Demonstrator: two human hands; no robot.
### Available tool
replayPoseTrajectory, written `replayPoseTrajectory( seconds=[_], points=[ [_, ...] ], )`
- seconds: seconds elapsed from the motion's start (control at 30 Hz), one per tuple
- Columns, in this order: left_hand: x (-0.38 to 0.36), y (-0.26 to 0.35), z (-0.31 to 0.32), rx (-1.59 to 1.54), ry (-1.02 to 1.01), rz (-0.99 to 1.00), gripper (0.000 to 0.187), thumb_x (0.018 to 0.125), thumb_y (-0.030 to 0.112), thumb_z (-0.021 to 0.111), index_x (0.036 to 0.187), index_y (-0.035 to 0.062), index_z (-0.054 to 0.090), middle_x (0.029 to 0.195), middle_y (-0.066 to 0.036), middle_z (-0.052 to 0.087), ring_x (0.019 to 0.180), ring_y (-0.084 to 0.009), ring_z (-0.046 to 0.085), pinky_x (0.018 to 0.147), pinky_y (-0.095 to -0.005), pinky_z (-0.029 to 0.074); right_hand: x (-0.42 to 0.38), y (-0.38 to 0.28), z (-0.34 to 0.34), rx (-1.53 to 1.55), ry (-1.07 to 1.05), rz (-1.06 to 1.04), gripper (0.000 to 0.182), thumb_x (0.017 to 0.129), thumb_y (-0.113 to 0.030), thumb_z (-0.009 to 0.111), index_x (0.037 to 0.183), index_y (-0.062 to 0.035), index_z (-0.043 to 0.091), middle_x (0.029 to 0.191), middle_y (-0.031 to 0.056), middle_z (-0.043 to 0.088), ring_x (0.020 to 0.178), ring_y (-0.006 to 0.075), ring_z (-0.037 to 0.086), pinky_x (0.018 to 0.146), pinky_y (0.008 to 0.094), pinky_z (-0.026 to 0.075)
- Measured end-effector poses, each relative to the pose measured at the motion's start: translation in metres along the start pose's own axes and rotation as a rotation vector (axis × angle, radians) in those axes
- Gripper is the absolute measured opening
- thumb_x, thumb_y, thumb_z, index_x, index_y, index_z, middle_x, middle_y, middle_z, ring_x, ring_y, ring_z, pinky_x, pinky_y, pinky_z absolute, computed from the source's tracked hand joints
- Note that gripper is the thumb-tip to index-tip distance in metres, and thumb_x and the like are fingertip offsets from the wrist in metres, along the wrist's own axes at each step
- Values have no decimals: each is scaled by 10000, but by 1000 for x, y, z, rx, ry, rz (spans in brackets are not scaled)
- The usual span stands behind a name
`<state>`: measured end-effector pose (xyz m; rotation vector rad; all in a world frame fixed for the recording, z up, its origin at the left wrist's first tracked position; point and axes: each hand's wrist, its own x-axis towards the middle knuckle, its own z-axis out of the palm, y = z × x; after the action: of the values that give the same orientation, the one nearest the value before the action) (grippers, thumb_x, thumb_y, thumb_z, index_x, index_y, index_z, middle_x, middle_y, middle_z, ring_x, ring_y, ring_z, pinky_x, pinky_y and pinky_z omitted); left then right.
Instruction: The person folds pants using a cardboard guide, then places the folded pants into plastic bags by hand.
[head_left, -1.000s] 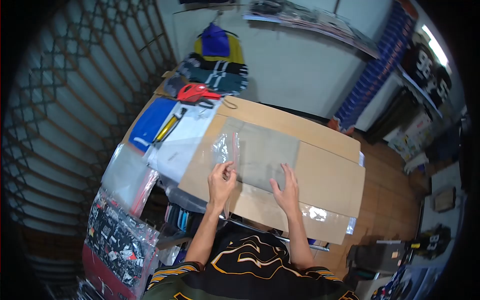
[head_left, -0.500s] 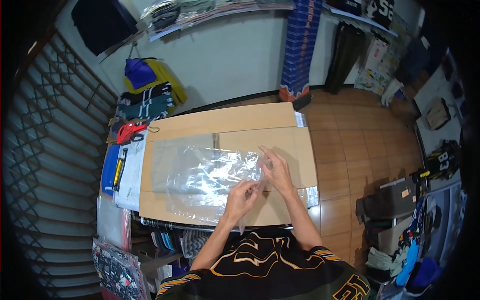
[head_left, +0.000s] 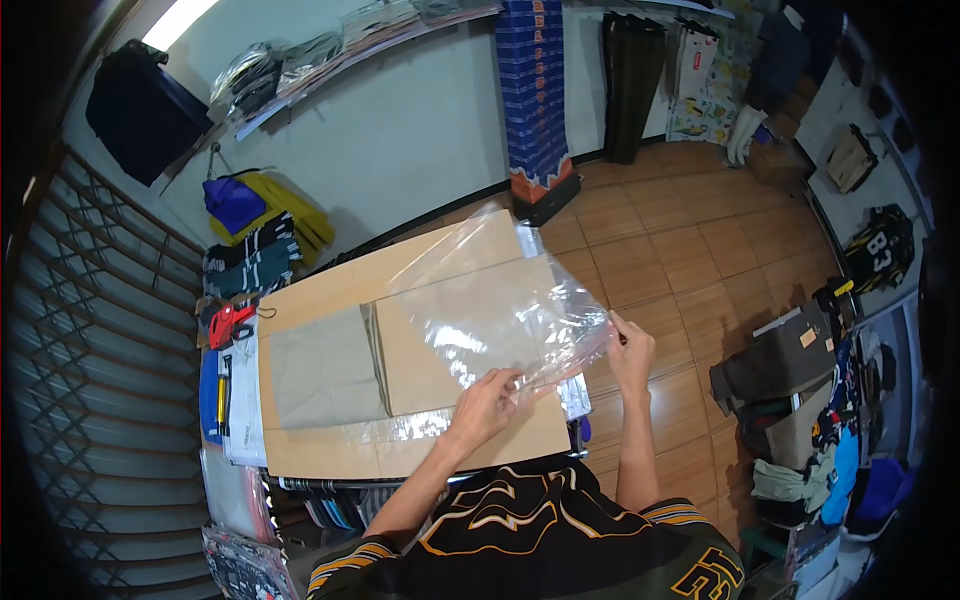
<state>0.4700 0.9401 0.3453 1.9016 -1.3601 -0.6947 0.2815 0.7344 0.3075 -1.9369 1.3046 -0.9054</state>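
Observation:
A clear plastic bag (head_left: 490, 310) is stretched between my two hands, tilted over the right part of the cardboard sheet (head_left: 340, 290). My left hand (head_left: 485, 408) pinches its near edge, fingers closed. At the bag's right corner, my right hand (head_left: 632, 355) grips the edge between thumb and fingers, out past the cardboard. To the left lies a folded beige garment (head_left: 325, 365), flat on the cardboard and no longer under the bag. More clear plastic lies along the near side of the cardboard.
Left of the cardboard are a red tool (head_left: 230, 328), a yellow and black cutter (head_left: 222, 400) and a blue item (head_left: 209, 395). Folded clothes (head_left: 250, 255) are stacked at the back left. A patterned blue pillar (head_left: 535, 90) stands behind; clothes and boxes (head_left: 780, 360) are at right.
The bag has been pulled right and lifted, uncovering the folded garment. My right hand has moved right, away from my left hand. The view has shifted to the right.

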Motion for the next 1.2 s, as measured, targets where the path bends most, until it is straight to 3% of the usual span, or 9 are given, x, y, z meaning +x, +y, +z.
replayPoseTrajectory(
  seconds=[0.23,0.33,0.47,0.57,0.67,0.87,0.97,1.03,1.2],
  points=[
    [82,-1,-16,217,126,138,329,810,8,651,1138,16,624,968,-185,637,907,-367,656,779,-449,537,-9,48,-27,-17,233,77,304,871,-63,651,1161,3,716,890,229,708,715,309,686,677,370,520],
    [136,-8,-12,243,231,190,289,826,26,665,1112,-3,627,980,-201,640,934,-383,648,803,-464,530,-14,54,-21,71,301,200,308,891,-76,660,1180,20,701,898,222,727,717,248,698,675,345,524],
    [208,-26,-1,277,240,182,257,840,65,692,1076,-19,638,1016,-224,655,947,-398,649,819,-469,527,-22,68,-11,267,234,332,390,882,-90,711,1244,44,658,887,186,739,722,165,675,677,309,528],
    [248,-34,6,317,196,202,235,860,155,726,1030,4,666,940,-208,692,898,-388,671,800,-465,533,-27,71,-2,378,186,376,443,855,-77,755,1263,46,638,856,134,725,731,129,653,668,270,517],
    [275,-38,12,374,131,154,265,878,314,738,955,63,708,746,-141,700,759,-353,691,730,-456,543,-31,77,9,471,141,407,441,836,-65,780,1240,39,636,852,98,710,744,111,643,657,243,507],
    [310,-48,5,401,-39,166,286,859,325,761,915,48,719,767,-139,707,712,-328,686,689,-425,538,-37,75,31,447,152,416,364,838,-57,770,1166,22,633,819,67,682,699,96,615,620,243,487],
    [307,-40,-6,332,-55,186,258,860,283,767,925,36,721,735,-140,695,674,-288,680,658,-398,530,-43,54,33,387,174,417,320,847,-61,756,1134,6,633,783,55,657,661,104,597,604,256,478],
    [297,-33,-13,298,-48,174,245,863,259,766,936,29,720,725,-140,692,657,-267,675,648,-384,527,-49,35,29,367,205,389,307,841,-91,761,1112,0,649,745,95,675,633,152,632,605,313,501],
    [278,-38,-19,228,46,199,220,881,210,752,956,7,713,712,-138,690,635,-226,667,644,-352,528,-70,5,30,354,266,219,264,853,-70,739,1087,2,641,719,89,663,561,145,601,527,298,479]
  ],
)
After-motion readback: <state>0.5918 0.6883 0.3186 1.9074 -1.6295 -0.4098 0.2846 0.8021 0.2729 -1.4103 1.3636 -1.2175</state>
